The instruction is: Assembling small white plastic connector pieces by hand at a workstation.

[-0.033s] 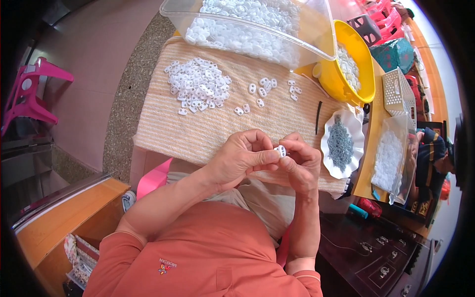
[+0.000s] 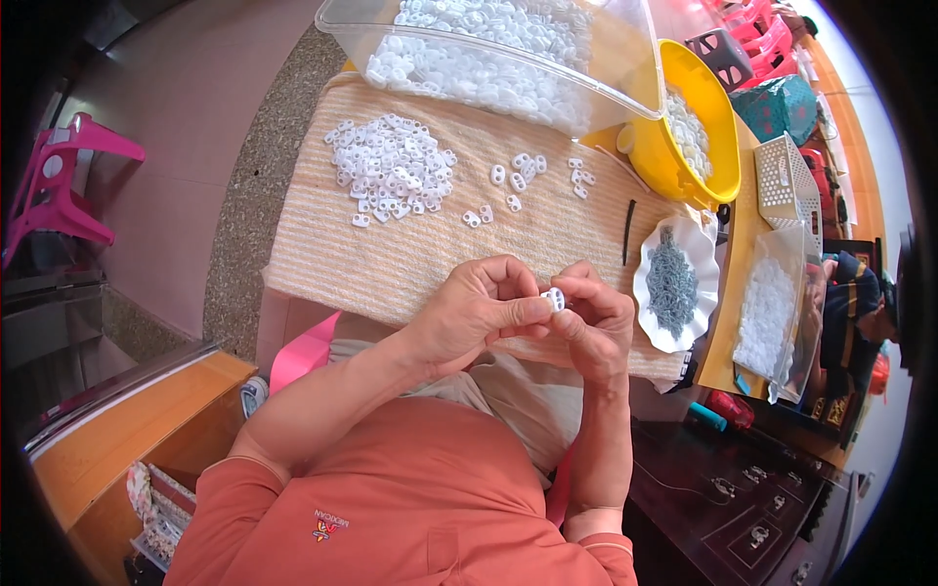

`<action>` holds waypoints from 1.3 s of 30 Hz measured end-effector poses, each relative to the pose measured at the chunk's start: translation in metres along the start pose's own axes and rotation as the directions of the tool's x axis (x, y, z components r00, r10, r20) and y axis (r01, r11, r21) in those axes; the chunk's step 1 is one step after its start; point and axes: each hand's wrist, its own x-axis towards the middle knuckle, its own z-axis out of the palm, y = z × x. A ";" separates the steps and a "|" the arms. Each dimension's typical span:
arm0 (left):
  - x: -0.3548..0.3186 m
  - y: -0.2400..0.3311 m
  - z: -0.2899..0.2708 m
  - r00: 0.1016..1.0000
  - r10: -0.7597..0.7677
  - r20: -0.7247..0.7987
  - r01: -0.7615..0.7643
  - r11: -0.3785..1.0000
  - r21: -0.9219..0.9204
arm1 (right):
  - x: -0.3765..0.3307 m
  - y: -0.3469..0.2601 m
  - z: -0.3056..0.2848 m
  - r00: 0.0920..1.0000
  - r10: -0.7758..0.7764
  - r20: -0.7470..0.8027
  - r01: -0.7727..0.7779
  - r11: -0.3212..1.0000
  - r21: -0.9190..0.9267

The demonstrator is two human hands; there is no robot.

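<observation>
My left hand [image 2: 493, 305] is closed, pinching a small white plastic piece with two holes [image 2: 555, 299] between thumb and fingers. My right hand [image 2: 598, 322] meets it from the other side, thumb and forefinger pinched at the piece's right edge. Anything small between those right fingertips is too tiny to make out. Beyond the hands, a heap of the same white pieces [image 2: 391, 166] lies on the striped cloth [image 2: 322, 254]. Several loose ones [image 2: 528, 166] are scattered to its right. Close to my right hand, a white scalloped dish [image 2: 650, 322] holds many small grey metal parts [image 2: 672, 288].
A clear bin [image 2: 625, 93] of white pieces stands at the far edge, beside a yellow bucket [image 2: 723, 146]. A thin black strip [image 2: 628, 232] lies near the dish. Farther right are a clear tub [image 2: 796, 332] and a perforated basket [image 2: 782, 176]. Another person [image 2: 855, 303] is at the right.
</observation>
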 end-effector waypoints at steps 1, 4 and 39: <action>0.000 0.000 0.000 1.000 0.011 0.005 -0.011 1.000 0.022 | 0.000 -0.002 0.001 1.000 0.000 0.000 0.000 1.000 0.000; -0.002 -0.001 0.001 1.000 0.023 0.021 -0.023 0.999 0.040 | 0.000 -0.007 0.005 1.000 0.020 0.009 -0.019 1.000 -0.008; -0.005 0.006 0.009 0.997 -0.045 -0.056 0.047 0.998 0.037 | 0.029 -0.075 -0.033 0.930 -0.117 -0.350 -0.072 0.873 -0.483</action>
